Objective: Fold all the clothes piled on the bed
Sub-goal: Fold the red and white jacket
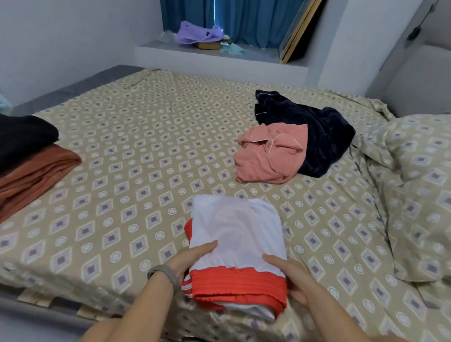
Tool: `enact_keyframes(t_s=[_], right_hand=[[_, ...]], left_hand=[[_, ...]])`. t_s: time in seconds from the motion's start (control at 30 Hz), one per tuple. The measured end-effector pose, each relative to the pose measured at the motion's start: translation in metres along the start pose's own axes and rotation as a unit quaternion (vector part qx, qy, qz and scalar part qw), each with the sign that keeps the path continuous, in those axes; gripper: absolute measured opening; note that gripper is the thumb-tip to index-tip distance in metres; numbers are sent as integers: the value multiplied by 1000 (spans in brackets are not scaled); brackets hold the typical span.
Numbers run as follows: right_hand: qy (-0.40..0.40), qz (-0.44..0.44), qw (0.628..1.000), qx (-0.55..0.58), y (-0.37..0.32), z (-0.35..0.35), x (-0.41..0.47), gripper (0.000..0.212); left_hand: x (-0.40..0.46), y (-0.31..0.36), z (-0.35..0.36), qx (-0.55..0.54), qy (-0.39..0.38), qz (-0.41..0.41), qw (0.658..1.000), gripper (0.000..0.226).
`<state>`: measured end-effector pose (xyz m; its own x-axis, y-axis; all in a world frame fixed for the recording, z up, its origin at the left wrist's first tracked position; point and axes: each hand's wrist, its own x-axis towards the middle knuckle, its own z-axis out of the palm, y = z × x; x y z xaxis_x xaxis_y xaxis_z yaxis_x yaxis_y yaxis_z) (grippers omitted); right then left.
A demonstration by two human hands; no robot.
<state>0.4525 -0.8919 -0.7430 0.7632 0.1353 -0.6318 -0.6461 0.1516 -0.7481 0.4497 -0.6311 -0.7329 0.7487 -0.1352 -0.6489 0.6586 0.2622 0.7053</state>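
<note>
A folded white and red garment [236, 237] lies on the bed [143, 147] near its front edge. My left hand [190, 259] grips the garment's left side, thumb on top and fingers underneath. My right hand [289, 278] grips its right side the same way. Farther back on the right lies a crumpled pink garment [268, 157], partly on top of a crumpled dark navy garment [320, 133]. At the left edge sits a stack of folded clothes: a black piece [18, 135] on top of a rust-coloured one [27, 181].
A pillow [428, 188] in the same patterned fabric lies at the right. Behind the bed a white ledge [249, 57] carries a purple bag [196, 34] and small items, with blue curtains above. Wooden slats show at the bed's front left edge.
</note>
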Motion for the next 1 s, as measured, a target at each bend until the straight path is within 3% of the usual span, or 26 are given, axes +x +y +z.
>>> enact_keyframes(t_s=[0.07,0.17,0.27,0.37,0.5,0.57,0.8,0.9,1.0], right_hand=[[-56,32,998,20,-7,-3,-7,50],[-94,56,993,31,-14,1,-18,41],[-117,38,992,40,-27,18,-30,42],[-99,-20,995,16,-42,50,-42,54],[-48,-99,994,3,-47,80,-36,81],[-31,-116,993,17,-52,88,-26,86],[-61,-108,992,9,-89,129,57,82],[-70,-92,993,-24,-107,179,85,88],[-103,-71,991,-43,-123,245,96,72]], left_hand=[[-9,-1,7,-31,-26,-8,999,46],[-26,4,6,-29,-37,20,999,69],[-54,19,3,-14,-29,66,997,59],[-80,38,1,-12,-2,107,994,50],[-91,58,-4,-4,65,182,981,64],[-80,67,-9,3,83,212,974,61],[-19,113,-51,-28,119,185,975,38],[-9,139,-91,-48,165,183,968,38],[-28,166,-142,-78,221,173,957,35]])
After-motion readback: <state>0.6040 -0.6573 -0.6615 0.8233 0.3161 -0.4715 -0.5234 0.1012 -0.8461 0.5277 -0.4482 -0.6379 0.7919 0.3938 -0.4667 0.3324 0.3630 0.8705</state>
